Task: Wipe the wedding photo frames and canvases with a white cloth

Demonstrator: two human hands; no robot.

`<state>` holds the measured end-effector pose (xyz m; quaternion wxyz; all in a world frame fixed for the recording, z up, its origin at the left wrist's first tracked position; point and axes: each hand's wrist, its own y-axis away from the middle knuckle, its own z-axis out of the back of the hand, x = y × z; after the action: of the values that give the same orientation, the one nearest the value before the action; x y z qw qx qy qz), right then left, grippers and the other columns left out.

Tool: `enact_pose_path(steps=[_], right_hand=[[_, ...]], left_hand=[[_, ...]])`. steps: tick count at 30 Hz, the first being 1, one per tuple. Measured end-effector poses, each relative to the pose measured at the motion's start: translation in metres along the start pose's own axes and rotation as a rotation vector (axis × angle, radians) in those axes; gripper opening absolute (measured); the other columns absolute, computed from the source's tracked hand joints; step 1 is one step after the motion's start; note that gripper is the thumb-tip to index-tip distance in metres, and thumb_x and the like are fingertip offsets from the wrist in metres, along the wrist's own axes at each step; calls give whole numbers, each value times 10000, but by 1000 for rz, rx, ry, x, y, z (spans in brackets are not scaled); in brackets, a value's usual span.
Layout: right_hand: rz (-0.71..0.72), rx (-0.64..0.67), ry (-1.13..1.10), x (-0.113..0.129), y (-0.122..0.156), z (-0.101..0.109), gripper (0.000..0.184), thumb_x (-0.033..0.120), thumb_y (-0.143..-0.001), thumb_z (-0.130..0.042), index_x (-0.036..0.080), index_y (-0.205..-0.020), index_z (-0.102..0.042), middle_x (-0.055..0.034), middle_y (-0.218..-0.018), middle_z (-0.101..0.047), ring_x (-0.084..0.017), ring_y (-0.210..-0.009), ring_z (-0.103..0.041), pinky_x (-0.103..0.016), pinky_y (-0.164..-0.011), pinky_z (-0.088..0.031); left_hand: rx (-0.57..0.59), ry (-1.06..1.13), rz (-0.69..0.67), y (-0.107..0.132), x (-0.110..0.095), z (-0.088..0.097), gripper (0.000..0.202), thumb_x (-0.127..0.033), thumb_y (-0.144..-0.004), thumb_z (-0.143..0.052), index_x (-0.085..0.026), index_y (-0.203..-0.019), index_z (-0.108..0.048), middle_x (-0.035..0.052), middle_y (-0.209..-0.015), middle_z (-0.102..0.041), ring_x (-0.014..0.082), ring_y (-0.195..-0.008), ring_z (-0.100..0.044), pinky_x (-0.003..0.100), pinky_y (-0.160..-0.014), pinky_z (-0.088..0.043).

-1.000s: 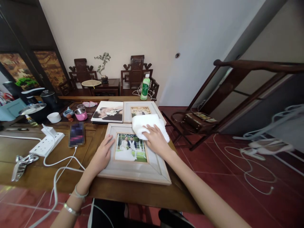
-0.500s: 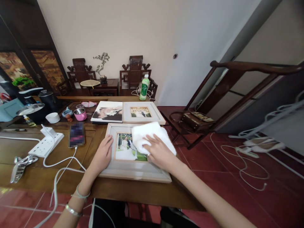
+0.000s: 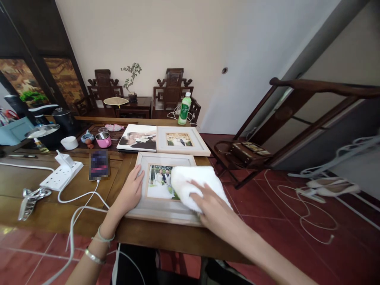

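A pale picture frame point(image 3: 142, 202) with a wedding photo in it lies face up near the table's front edge. My left hand point(image 3: 132, 190) grips its left side, fingers along the outer rail. A folded white cloth point(image 3: 194, 176) is in my right hand point(image 3: 213, 208), pressed over the right part of the photo and frame. That covers the frame's right side. Just behind lie a second pale frame point(image 3: 202, 143) and a white-edged photo panel point(image 3: 138, 136), side by side.
On the left of the table point(image 3: 163, 237) are a power strip point(image 3: 61, 174), a phone point(image 3: 99, 164) on a white cable, a silver hair clip point(image 3: 31, 202), a pink mug point(image 3: 103, 139) and a white cup point(image 3: 69, 143). A green bottle point(image 3: 184, 110) stands at the back. A wooden chair point(image 3: 252, 152) is at right.
My right hand has slid the cloth rightward and toward me across the frame, uncovering more of the photo. My left hand keeps its place on the frame. The whole view has shifted slightly.
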<state>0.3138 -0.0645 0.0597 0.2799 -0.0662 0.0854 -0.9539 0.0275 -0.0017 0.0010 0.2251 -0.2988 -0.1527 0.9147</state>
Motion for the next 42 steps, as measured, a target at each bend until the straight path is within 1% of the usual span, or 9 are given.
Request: enact_pose_path(steps=[5,10,18,25,29,32,36,39,42], right_hand=[[-36,-208,125,-54,-65,-18,518,-111,-631,-395,87,-1045,-635,-224,-1428,-415,-342,-1365,-293,-577,-1065,-312],[81,-62,173,-62,-93,-21,537,-96,-630,-435,88,-1085,-653,-210,-1344,-522,-345,-1327,-369,-559,-1064,-318],[145,198,108,-4,-16,10,564,-95,-570,-433,115,-1023,-694,-206,-1326,-539,-354,-1291,-420,-519,-1046,-378],[173,214,-57,38,35,43,573,-70,-615,-392,208,-1030,-673,-135,-1260,-608,-267,-1206,-535,-383,-957,-495],[38,241,-49,25,12,22,594,-78,-607,-392,122,-1110,-637,-197,-1347,-523,-309,-1328,-373,-469,-1038,-405],[-37,87,-30,-4,-22,-4,558,-67,-630,-419,59,-1139,-610,-236,-1429,-408,-325,-1377,-266,-522,-1106,-278],[-91,-100,44,-49,-71,-25,510,-46,-702,-431,72,-1167,-604,-211,-1468,-359,-324,-1389,-245,-544,-1100,-267],[-58,-26,97,-62,-89,-25,550,-57,-696,-437,90,-1197,-610,-190,-1451,-401,-340,-1383,-254,-560,-1090,-256],[-14,95,110,-50,-81,-15,561,-64,-686,-442,101,-1188,-630,-191,-1421,-443,-361,-1363,-291,-571,-1076,-267]], left_hand=[[67,-24,-8,-1,-1,5,446,-228,-940,-359,-134,-1364,-465,150,-1505,-334,274,-1415,-252,519,-1151,-235],[62,-12,5,-2,-3,5,447,-205,-936,-338,-104,-1347,-482,167,-1489,-355,264,-1416,-252,500,-1157,-232],[-16,66,9,-1,5,-4,519,-66,-849,-342,-133,-1341,-491,138,-1471,-394,241,-1412,-264,491,-1163,-230],[22,18,10,-2,1,-3,501,-75,-858,-338,-62,-1339,-477,181,-1476,-369,260,-1419,-243,476,-1167,-226],[43,-11,-13,-3,1,-1,478,-98,-885,-340,-92,-1343,-478,165,-1479,-373,258,-1420,-242,487,-1160,-240],[72,-10,-32,-3,2,1,484,-83,-883,-337,-101,-1347,-475,162,-1476,-380,260,-1422,-236,499,-1158,-242],[76,6,-51,-3,4,2,518,-54,-860,-346,-121,-1359,-466,146,-1469,-395,250,-1423,-235,493,-1159,-244],[56,10,-48,-3,5,0,550,-23,-829,-338,-107,-1356,-468,153,-1459,-408,246,-1419,-245,485,-1163,-239],[44,18,-42,-2,7,-1,572,-10,-811,-338,-110,-1360,-465,153,-1454,-413,246,-1417,-252,489,-1163,-237]])
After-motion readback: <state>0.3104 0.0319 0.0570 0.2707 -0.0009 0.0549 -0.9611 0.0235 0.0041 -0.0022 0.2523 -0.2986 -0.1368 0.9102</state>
